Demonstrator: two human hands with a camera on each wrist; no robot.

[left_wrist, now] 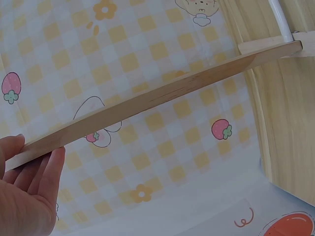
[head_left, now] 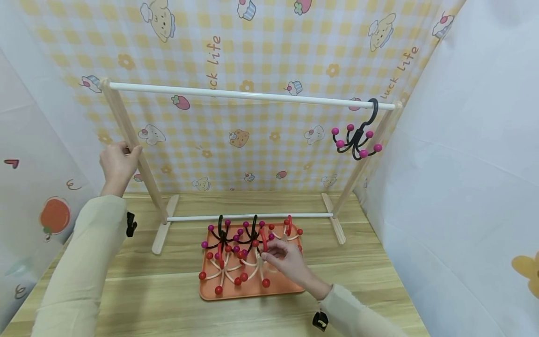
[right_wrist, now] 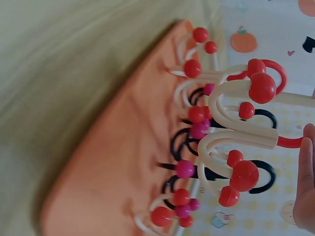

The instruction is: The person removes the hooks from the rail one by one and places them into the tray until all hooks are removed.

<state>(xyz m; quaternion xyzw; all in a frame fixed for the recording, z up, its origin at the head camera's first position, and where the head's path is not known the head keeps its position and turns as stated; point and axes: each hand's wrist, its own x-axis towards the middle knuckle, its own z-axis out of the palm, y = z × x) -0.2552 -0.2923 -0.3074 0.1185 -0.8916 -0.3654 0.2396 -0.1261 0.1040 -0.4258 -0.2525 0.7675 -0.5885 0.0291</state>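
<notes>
My left hand [head_left: 119, 164] grips the left wooden post [head_left: 145, 171] of a rack. Thumb and fingers pinch the post's sides in the left wrist view. With my right hand [head_left: 290, 264] I pinch the red hook of a cream octopus-style hanger [right_wrist: 253, 136] whose arms end in red balls. It appears raised over the orange tray [right_wrist: 113, 162] in the right wrist view. Beneath and around it are another cream hanger [head_left: 222, 269], a further one [head_left: 289, 225] at the right back, and two black hangers with magenta balls, one [head_left: 223, 236] at the left back.
A white rail [head_left: 244, 94] spans the top of the rack. From its right end hangs a black hanger [head_left: 358, 136] with magenta balls. The lower white bar [head_left: 189, 218] runs just behind the tray. A checked cloth [head_left: 252, 154] covers the back wall.
</notes>
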